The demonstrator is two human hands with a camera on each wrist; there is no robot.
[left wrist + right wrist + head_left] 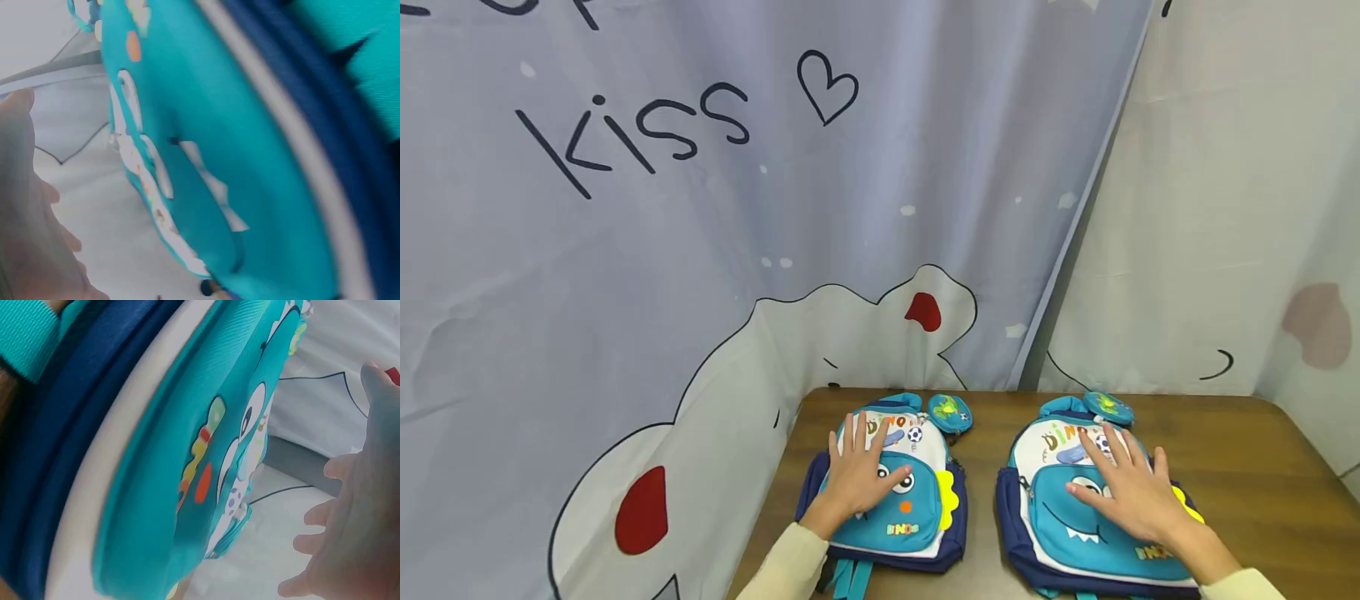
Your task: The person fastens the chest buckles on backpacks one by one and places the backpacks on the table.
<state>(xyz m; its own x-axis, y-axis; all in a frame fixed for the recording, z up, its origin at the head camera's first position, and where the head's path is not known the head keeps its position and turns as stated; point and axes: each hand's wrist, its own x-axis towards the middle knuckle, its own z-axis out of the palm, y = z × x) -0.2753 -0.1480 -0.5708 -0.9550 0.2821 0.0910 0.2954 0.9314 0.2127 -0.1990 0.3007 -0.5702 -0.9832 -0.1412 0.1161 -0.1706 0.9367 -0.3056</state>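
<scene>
Two matching children's dinosaur backpacks lie on a wooden table in the head view. Over the left backpack (917,521) my left hand (859,477) is spread with its fingers apart. My right hand (1131,492) is spread likewise over the right backpack (1052,533). In the left wrist view a gap shows between the left hand (37,212) and the teal front pocket (250,187). The right wrist view also shows the right hand (356,519) apart from its bag's front pocket (150,506). Neither hand grips anything.
The brown table (1247,467) extends to the right of the bags. A small round pouch (950,413) hangs at the left bag's top, and another pouch (1108,408) at the right one's. Behind the table hangs a printed curtain (865,208). Teal straps (852,579) trail below the left bag.
</scene>
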